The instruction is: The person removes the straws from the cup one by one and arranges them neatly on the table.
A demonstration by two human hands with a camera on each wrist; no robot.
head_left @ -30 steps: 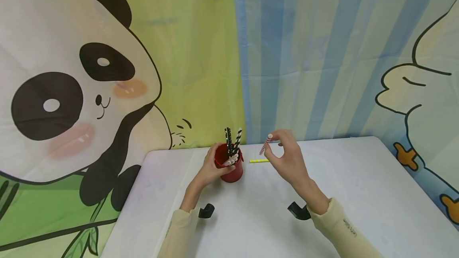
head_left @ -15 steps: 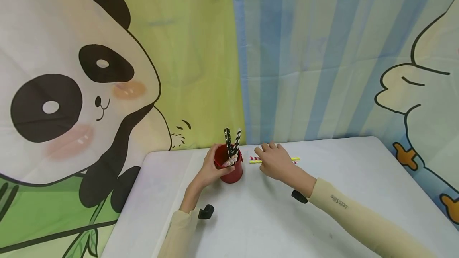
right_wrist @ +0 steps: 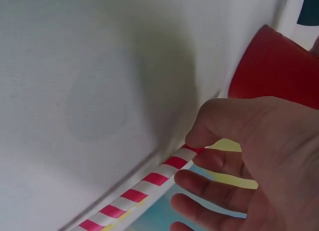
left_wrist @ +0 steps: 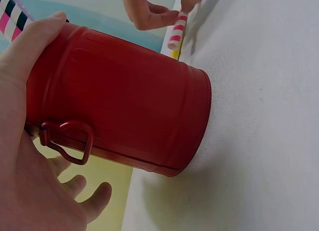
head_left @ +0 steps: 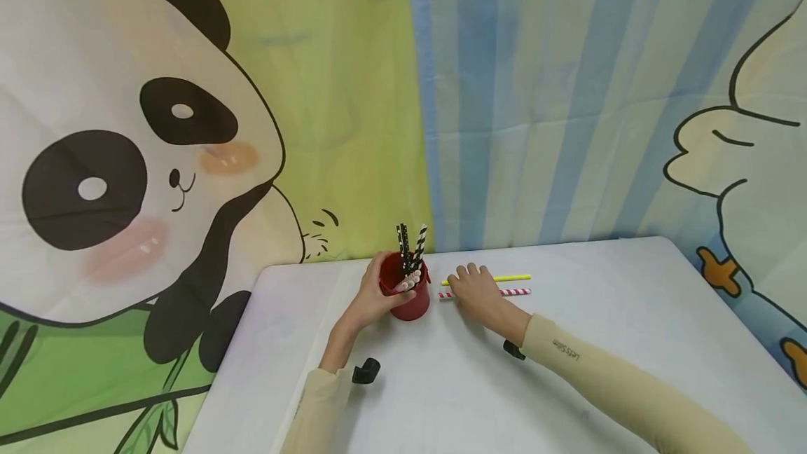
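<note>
My left hand [head_left: 368, 296] grips a small red metal bucket [head_left: 411, 309] near its rim, with the thumb on the near side. Several patterned paper straws stand in the bucket, among them black dotted ones [head_left: 403, 242] and a black-and-white striped one [head_left: 419, 241]. To the bucket's right, my right hand [head_left: 477, 294] reaches down over the table. Thumb and index finger pinch a red-and-white striped straw [right_wrist: 155, 179] close to the tabletop. A yellow straw [head_left: 513, 277] lies behind it, its middle hidden by the right hand.
The white table [head_left: 605, 314] ends at a printed curtain [head_left: 504, 125] just behind the bucket and straws. Black wrist-camera mounts [head_left: 366, 371] stick out at both cuffs. A wire handle loop [left_wrist: 72, 141] projects from the bucket's side.
My right hand has come down from holding a red-striped straw raised. The red straw, crossed with the yellow one half a second ago, now lies apart in front. Left hand and bucket stay put.
</note>
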